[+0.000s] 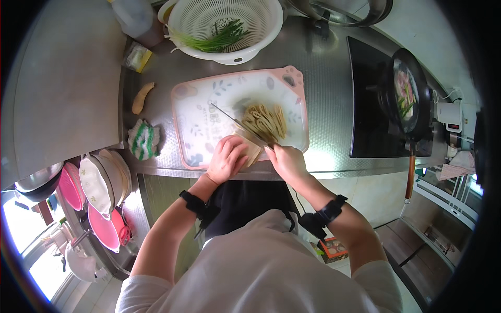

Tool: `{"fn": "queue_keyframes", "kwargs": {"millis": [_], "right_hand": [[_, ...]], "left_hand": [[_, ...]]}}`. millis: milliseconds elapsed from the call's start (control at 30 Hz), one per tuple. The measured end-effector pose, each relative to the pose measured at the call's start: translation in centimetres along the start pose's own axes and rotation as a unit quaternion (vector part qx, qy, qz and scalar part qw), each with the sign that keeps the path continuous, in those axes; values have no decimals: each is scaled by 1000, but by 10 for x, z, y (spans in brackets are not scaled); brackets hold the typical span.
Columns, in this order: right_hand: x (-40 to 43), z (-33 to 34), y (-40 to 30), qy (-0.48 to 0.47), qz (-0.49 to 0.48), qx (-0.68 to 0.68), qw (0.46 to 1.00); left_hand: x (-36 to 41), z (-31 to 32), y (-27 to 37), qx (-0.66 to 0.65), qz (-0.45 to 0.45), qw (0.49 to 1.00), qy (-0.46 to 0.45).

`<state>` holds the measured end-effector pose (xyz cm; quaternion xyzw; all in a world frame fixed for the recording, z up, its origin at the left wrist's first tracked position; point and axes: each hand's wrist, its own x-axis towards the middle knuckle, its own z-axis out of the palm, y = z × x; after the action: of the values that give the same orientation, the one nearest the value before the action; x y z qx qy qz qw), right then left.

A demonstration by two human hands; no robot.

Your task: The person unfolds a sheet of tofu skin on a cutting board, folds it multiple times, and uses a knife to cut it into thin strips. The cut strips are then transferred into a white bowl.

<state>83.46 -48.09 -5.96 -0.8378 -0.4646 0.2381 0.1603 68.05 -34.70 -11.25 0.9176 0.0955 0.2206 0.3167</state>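
My right hand [287,161] grips the handle of a kitchen knife [235,118], whose blade points to the upper left over the cutting board. Under my left hand [227,158] lies a stack of pale sheets, perhaps tofu skin [251,149]; my curled fingers press on it beside the blade. Just beyond the knife sits a pile of cut strips [264,121] of the same pale colour. All of this rests on a white cutting board [195,129] with a pink rim and printed leaves. The blade's lower edge is hidden, so contact with the stack cannot be told.
Behind the board stands a white colander [266,39] holding green scallions [223,39]. At left are a piece of ginger or root [143,98], a green-white scrubber [143,140] and a small packet [137,56]. A wok [424,105] with food sits on the black cooktop [368,117] at right.
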Motion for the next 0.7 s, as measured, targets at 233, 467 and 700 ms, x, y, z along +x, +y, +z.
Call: {"fn": "queue_keyframes", "kwargs": {"millis": [233, 467, 700], "right_hand": [[-26, -20, -4, -29, -49, -37, 998], [-39, -27, -3, -73, -24, -70, 995], [-23, -1, -5, -75, -1, -82, 994]], "left_hand": [[-6, 0, -3, 3, -10, 1000, -12], [-9, 2, -5, 5, -17, 1000, -19], [-8, 4, -6, -5, -19, 1000, -10]]}}
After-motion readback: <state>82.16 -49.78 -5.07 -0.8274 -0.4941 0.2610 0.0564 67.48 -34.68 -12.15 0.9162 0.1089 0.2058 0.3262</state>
